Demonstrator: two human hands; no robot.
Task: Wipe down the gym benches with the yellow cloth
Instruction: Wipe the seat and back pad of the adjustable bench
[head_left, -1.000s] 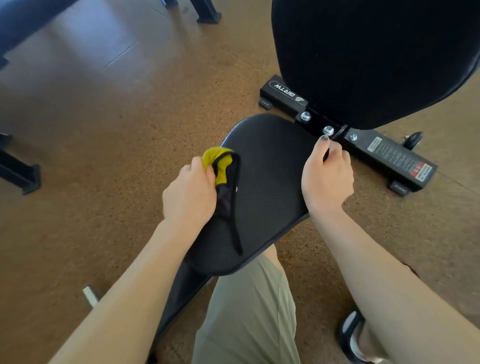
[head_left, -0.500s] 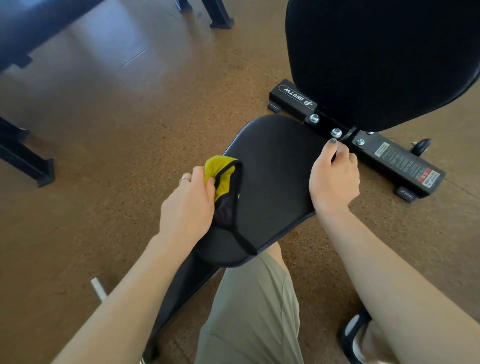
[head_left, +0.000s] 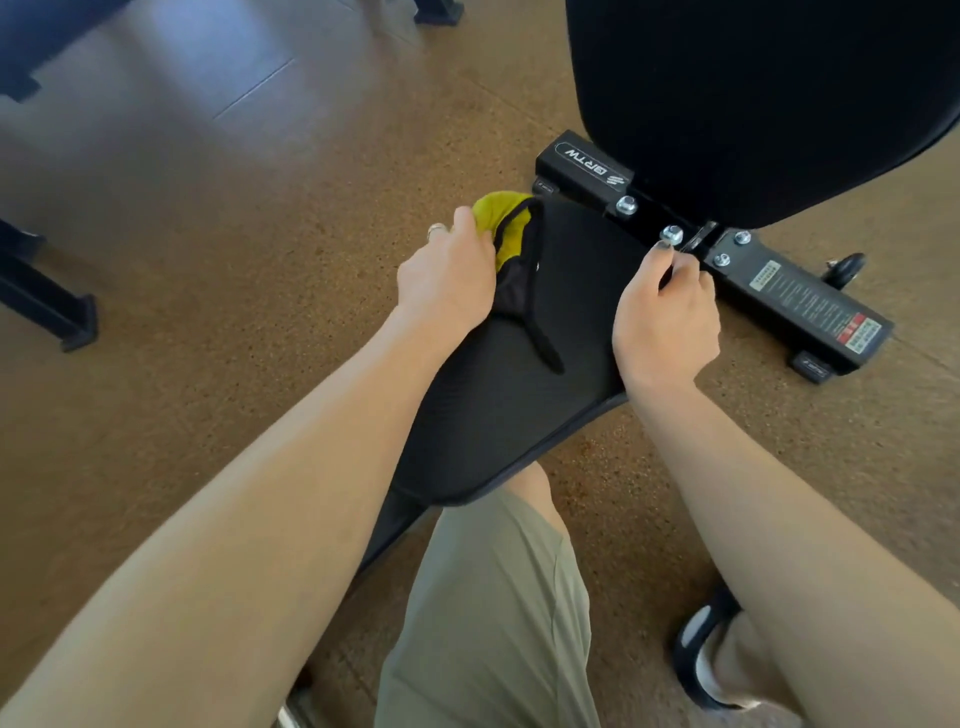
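A black padded bench seat (head_left: 519, 405) lies in the middle of the view, with the raised black backrest (head_left: 753, 93) above it at the top right. My left hand (head_left: 447, 280) grips the yellow cloth (head_left: 501, 218) with its black edge, pressed against the seat's far left edge. My right hand (head_left: 665, 317) holds the seat's right edge, fingers curled round it, thumb pointing at the frame bolts.
The bench's black steel base (head_left: 800, 301) with bolts, a warning label and a small wheel (head_left: 847, 267) lies on the brown cork floor. Another black frame foot (head_left: 52, 306) stands at the left. My knee in olive shorts (head_left: 493, 597) and my shoe (head_left: 706, 660) are below.
My left hand has slid the yellow cloth forward along the seat's left edge toward the far end. My right hand has kept its hold on the right edge.
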